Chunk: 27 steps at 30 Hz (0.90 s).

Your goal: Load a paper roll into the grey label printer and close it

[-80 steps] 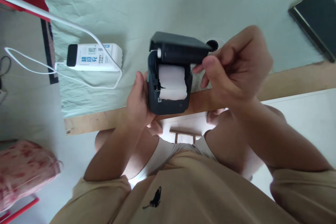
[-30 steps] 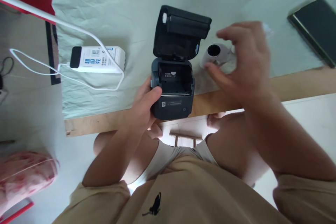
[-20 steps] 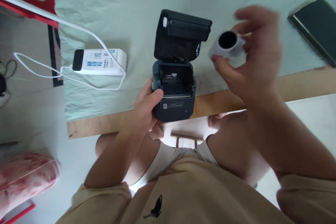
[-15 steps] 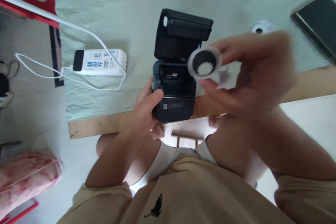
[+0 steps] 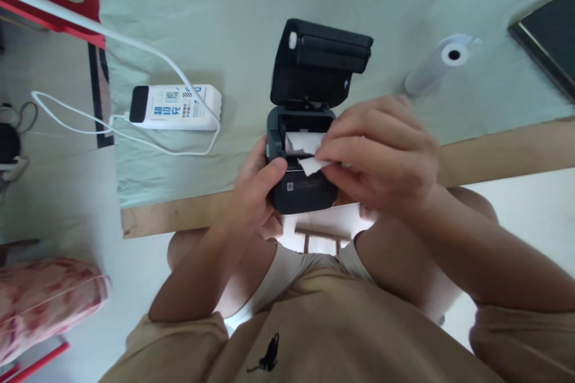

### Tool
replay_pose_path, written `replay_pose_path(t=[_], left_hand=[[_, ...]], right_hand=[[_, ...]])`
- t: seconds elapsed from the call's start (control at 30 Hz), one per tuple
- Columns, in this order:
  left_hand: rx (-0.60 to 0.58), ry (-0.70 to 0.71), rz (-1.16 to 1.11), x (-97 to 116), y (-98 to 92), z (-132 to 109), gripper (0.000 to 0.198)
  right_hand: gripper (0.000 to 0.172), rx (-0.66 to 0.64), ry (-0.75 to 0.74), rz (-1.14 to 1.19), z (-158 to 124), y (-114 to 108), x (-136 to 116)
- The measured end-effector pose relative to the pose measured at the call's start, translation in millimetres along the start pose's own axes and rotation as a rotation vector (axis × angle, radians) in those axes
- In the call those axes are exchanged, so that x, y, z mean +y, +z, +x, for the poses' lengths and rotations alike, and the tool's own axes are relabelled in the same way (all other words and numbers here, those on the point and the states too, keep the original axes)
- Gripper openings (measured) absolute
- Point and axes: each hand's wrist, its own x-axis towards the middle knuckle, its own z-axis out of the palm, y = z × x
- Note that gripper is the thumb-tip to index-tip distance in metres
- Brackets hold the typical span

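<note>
A small dark label printer [image 5: 302, 191] sits at the table's near edge with its lid [image 5: 321, 63] flipped up. My left hand [image 5: 256, 188] grips the printer's left side, thumb on its front. My right hand [image 5: 380, 152] is closed on a white paper roll [image 5: 305, 146], pressing it down into the open compartment; a loose paper end sticks out over the front lip. Most of the roll is hidden by my fingers. A second white paper roll [image 5: 438, 66] lies on the cloth to the right.
A white power bank [image 5: 175, 109] with a white cable [image 5: 112, 131] lies left of the printer on the pale green cloth [image 5: 215, 6]. A dark flat device [image 5: 545, 42] rests at the far right. The wooden table edge [image 5: 503, 149] runs below. A pink patterned cushion [image 5: 45, 305] is lower left.
The first roll was taken out and left on the cloth. My right hand picked up another roll at the right and brought it into the open printer. The left hand kept its hold.
</note>
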Motion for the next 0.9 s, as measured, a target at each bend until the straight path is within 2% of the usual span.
replay_pose_path(t=[0.2,0.27,0.33,0.4,0.47,0.53,0.63,0.77,0.83,0.9], left_hand=[[-0.14,0.056,0.034,-8.9,-12.8,4.6,0.053],[-0.185,0.134,0.085,-14.4,-19.7,8.0,0.064],[-0.185,0.186,0.149,-17.9,-23.9,10.4,0.074],[-0.168,0.179,0.201,-17.9,-23.8,10.7,0.078],[-0.141,0.145,0.227,-15.1,-20.7,9.2,0.079],[-0.114,0.119,0.229,-11.9,-17.3,7.2,0.079],[-0.111,0.109,0.226,-10.0,-16.4,5.6,0.08],[-0.17,0.127,0.23,-12.0,-21.3,6.0,0.085],[-0.178,0.127,0.249,-12.6,-23.2,5.8,0.087],[-0.171,0.107,0.275,-12.4,-24.4,5.2,0.09]], right_hand=[[0.007,-0.045,-0.083,0.032,-13.0,6.6,-10.8],[0.014,-0.072,-0.117,0.055,-14.6,6.9,-8.9],[0.02,-0.096,-0.147,0.08,-13.9,4.1,-6.4],[0.018,-0.12,-0.136,0.123,-11.9,-0.1,-4.3],[0.012,-0.1,-0.083,0.162,-9.9,-3.8,-2.1],[0.004,0.007,0.007,0.177,-8.9,-5.1,2.0],[0.018,0.16,0.163,0.145,-9.5,-2.2,13.0],[0.049,0.093,0.315,0.27,-12.5,3.7,24.6],[0.046,0.107,0.344,0.357,-14.6,3.8,23.4],[0.036,0.187,0.366,0.382,-17.0,1.4,18.4]])
